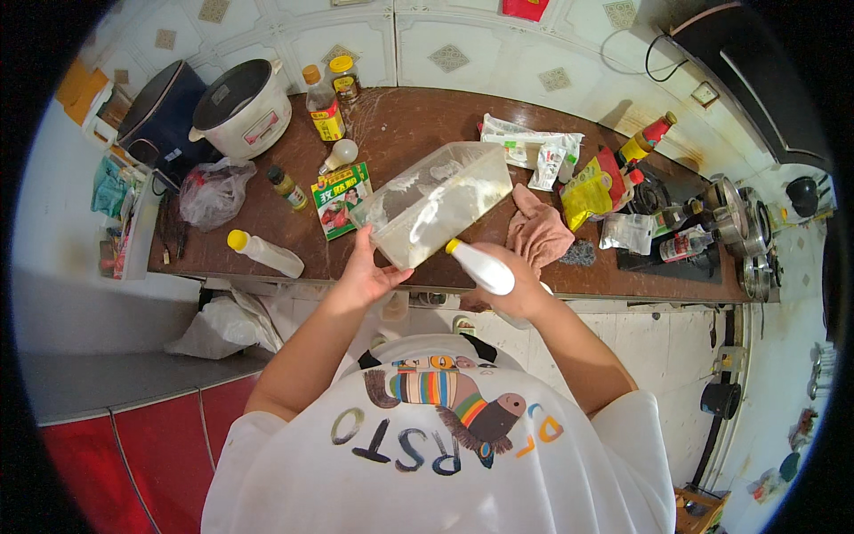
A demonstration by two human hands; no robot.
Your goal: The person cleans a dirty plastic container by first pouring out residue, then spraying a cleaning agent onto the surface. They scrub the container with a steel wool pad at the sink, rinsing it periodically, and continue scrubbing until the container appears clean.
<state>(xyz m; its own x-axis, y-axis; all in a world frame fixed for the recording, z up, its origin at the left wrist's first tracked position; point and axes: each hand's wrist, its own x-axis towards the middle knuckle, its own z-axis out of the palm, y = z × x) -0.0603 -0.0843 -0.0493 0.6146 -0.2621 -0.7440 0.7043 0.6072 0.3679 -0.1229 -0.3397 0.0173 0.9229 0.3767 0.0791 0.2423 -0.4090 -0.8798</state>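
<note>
My left hand (369, 272) grips the near left end of a clear plastic container (444, 207), which is tilted above the brown countertop. White foam or residue coats parts of its walls. My right hand (510, 284) is closed around a white spray bottle (490, 270). The yellow nozzle of that bottle points at the container's lower right side, very near it. Fingers of the right hand are partly hidden behind the sprayer head. A pink cloth (539, 227) lies crumpled on the counter just beyond the right hand, with a grey scouring pad (578, 253) beside it.
A clear bottle with a yellow cap (267, 253) lies at the front left. Behind are a seasoning packet (341, 200), a light bulb (339, 155), a sauce bottle (325, 110) and a white cooker pot (243, 110). Food packages (590, 190), bottles and a dark cooktop (667, 263) occupy the right.
</note>
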